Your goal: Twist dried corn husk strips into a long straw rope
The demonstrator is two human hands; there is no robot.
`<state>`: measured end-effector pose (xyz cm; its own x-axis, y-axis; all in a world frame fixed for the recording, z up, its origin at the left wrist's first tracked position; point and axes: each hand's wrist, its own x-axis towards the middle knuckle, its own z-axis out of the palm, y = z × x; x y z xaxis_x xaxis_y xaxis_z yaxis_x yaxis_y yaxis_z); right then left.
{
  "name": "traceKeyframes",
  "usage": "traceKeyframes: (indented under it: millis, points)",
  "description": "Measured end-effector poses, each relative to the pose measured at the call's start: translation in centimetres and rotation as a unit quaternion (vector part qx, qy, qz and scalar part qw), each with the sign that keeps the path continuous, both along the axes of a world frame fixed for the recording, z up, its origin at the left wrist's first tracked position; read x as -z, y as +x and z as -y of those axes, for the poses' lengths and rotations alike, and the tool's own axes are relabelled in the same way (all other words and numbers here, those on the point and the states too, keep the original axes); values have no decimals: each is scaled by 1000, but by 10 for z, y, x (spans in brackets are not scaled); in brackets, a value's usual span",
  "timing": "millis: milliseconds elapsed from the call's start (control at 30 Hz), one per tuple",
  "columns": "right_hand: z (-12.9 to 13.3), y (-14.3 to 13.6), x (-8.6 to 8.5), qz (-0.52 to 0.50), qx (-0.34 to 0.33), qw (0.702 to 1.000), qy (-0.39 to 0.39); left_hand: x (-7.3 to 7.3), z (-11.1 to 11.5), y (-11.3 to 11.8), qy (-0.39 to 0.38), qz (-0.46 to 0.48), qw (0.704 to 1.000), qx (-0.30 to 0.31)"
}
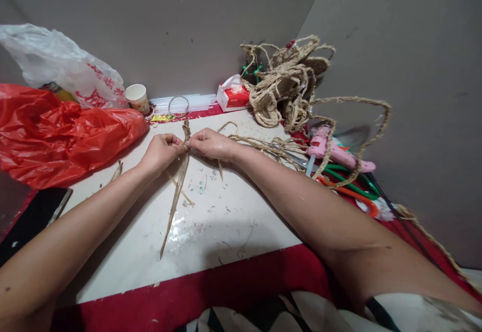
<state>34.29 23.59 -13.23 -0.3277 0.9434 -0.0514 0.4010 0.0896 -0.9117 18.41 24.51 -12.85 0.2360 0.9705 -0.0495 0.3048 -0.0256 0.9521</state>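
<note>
My left hand (164, 152) and my right hand (211, 144) meet over the white board (241, 216), fingertips pinched on a strip of dry straw (176, 196). A short knotted or braided end (186, 128) sticks up beyond the fingertips. From below them the long flat strip runs toward the near side and tapers to a point. Thinner straw ends stick out beneath both hands. How the strands cross between my fingertips is hidden.
Red bag (68, 136), white plastic bag (64, 61) and black phone (35, 221) lie left. Behind stand a paper cup (137, 99), clear sticks (196, 103) and tissue pack (232, 95). Coiled straw rope (286, 86), pink glue gun (335, 151) and green-handled scissors (352, 181) are right.
</note>
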Motion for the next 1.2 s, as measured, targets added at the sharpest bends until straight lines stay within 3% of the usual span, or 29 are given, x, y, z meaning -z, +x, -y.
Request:
traceKeyframes:
  millis: [167,267,500,733,833,967,1067,1200]
  points:
    - [-4,-1,1,96,11,990,98,-5,0,1,39,-31,999,12]
    - [-5,-1,0,131,21,984,115,-6,1,2,60,-59,996,14]
    - [-3,-2,3,-15,20,999,24,-9,1,5,89,-104,990,15]
    - [-3,-10,7,-58,94,993,38,-17,0,3,-3,-24,999,49]
    - [1,-13,3,-100,114,988,-3,-23,1,0,-66,18,996,66]
    - [5,-14,-2,-190,99,969,-119,-28,9,1,-124,27,989,72]
    - [6,-14,-2,-260,77,942,-197,-22,19,7,-120,34,990,63]
    - [5,-12,-2,-269,48,936,-220,-13,27,13,-85,29,993,73]
